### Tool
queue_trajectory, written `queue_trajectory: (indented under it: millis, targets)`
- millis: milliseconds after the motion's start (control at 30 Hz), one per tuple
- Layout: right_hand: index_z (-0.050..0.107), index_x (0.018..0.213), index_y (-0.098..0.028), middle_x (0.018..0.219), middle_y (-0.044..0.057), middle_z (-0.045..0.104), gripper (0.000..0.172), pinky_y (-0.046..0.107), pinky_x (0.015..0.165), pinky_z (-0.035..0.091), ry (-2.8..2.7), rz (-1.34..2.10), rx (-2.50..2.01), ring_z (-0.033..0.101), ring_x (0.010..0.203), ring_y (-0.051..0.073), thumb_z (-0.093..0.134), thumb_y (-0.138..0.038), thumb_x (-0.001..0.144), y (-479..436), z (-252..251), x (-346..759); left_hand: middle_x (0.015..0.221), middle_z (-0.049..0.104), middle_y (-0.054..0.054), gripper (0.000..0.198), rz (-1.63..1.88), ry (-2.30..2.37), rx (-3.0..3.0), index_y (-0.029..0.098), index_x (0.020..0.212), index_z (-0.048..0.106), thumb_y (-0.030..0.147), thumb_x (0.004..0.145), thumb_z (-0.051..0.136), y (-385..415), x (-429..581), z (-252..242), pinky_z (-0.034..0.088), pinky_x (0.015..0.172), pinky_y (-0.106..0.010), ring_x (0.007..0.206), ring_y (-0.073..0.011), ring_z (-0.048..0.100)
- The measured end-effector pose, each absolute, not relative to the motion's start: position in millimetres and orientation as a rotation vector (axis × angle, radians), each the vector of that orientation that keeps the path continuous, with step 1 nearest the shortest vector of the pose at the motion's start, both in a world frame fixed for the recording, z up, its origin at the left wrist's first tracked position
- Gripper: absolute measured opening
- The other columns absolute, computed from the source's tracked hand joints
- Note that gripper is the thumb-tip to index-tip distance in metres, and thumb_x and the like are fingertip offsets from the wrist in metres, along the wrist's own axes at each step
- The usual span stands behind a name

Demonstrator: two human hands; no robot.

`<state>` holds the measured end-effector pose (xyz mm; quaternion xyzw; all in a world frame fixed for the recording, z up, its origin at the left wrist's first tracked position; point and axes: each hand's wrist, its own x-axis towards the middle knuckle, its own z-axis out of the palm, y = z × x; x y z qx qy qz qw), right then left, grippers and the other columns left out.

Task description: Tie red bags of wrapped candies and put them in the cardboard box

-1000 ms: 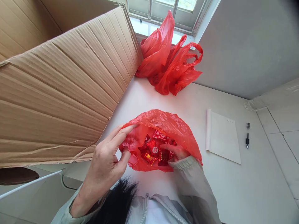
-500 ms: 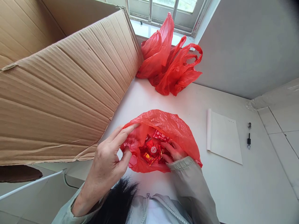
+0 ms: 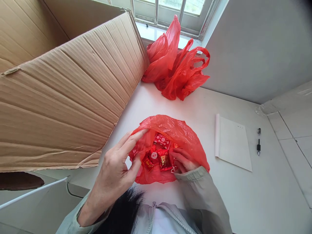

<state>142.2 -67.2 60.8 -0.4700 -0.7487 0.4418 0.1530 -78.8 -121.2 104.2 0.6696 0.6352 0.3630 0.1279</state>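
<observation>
While a left hand steadies one side of an open red plastic bag, its thumb and index finger spread apart against the film, a right hand reaches inside from the opposite side, fingers bent among red wrapped packets; whether they pinch one cannot be told. The bag rests on the white table, close to the person's body, its mouth facing up. Lettering on the wrappers is too small to read: one packet bears a pale round emblem, another a pinkish patterned print with round motifs, and the middle one a golden figure. A notepad to the right shows a few tiny dark marks near its top edge, also illegible, with a black-gripped pen beyond it. Compared with half a second ago, the packets are rearranged: the golden-figure one is now in plain sight at the centre, and the emblem and patterned ones sit further left. Behind, crumpled red bags stand beside the large cardboard box, as before.
</observation>
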Motion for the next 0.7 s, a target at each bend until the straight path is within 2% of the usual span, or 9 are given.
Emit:
queue_trajectory:
  millis: [133, 233, 333, 433, 500, 700]
  targets:
    - [0.036, 0.145, -0.036, 0.127, -0.002, 0.062, 0.052, 0.033, 0.093, 0.053, -2.103, 1.262, -1.412, 0.06, 0.116, 0.022, 0.032, -0.022, 0.095, -50, 62, 148, 0.125, 0.06, -0.002, 0.047, 1.075, 1.809, 1.973, 0.025, 0.127, 0.052, 0.005, 0.084, 0.053, -121, -77, 101, 0.046, 0.101, -0.026, 0.113, -0.0165, 0.059]
    - [0.044, 0.139, -0.037, 0.12, 0.002, 0.064, 0.045, 0.035, 0.093, 0.053, -2.097, 1.234, -1.471, 0.06, 0.114, 0.023, 0.035, -0.025, 0.097, -54, 65, 159, 0.125, 0.06, -0.002, 0.046, 1.084, 1.753, 1.994, 0.024, 0.127, 0.051, 0.004, 0.085, 0.053, -118, -74, 102, 0.046, 0.097, -0.023, 0.11, -0.0142, 0.06]
    - [0.055, 0.127, -0.034, 0.126, 0.005, 0.059, 0.032, 0.038, 0.094, 0.05, -2.113, 1.189, -1.525, 0.058, 0.112, 0.021, 0.045, -0.033, 0.096, -68, 68, 171, 0.123, 0.06, -0.002, 0.045, 1.088, 1.73, 1.99, 0.024, 0.125, 0.053, 0.004, 0.085, 0.052, -116, -73, 105, 0.047, 0.095, -0.024, 0.111, -0.0148, 0.06]
    - [0.057, 0.12, -0.024, 0.129, 0.008, 0.055, 0.03, 0.04, 0.092, 0.05, -2.143, 1.152, -1.549, 0.057, 0.109, 0.02, 0.053, -0.037, 0.094, -77, 67, 174, 0.116, 0.061, -0.001, 0.037, 1.078, 1.733, 1.974, 0.027, 0.111, 0.062, 0.003, 0.085, 0.052, -116, -73, 108, 0.049, 0.087, -0.022, 0.11, -0.0148, 0.06]
    - [0.058, 0.119, -0.024, 0.128, 0.008, 0.055, 0.029, 0.039, 0.091, 0.05, -2.168, 1.137, -1.548, 0.058, 0.108, 0.019, 0.053, -0.036, 0.093, -78, 63, 170, 0.113, 0.061, 0.0, 0.035, 1.077, 1.734, 1.972, 0.028, 0.103, 0.065, 0.002, 0.084, 0.052, -117, -73, 108, 0.05, 0.084, -0.022, 0.111, -0.0151, 0.06]
    - [0.057, 0.123, -0.025, 0.125, 0.008, 0.058, 0.03, 0.04, 0.095, 0.048, -2.24, 1.079, -1.531, 0.058, 0.109, 0.019, 0.045, -0.035, 0.097, -70, 53, 153, 0.116, 0.062, -0.001, 0.041, 1.065, 1.691, 1.942, 0.027, 0.114, 0.061, 0.001, 0.085, 0.051, -116, -72, 105, 0.05, 0.086, -0.023, 0.115, -0.016, 0.058]
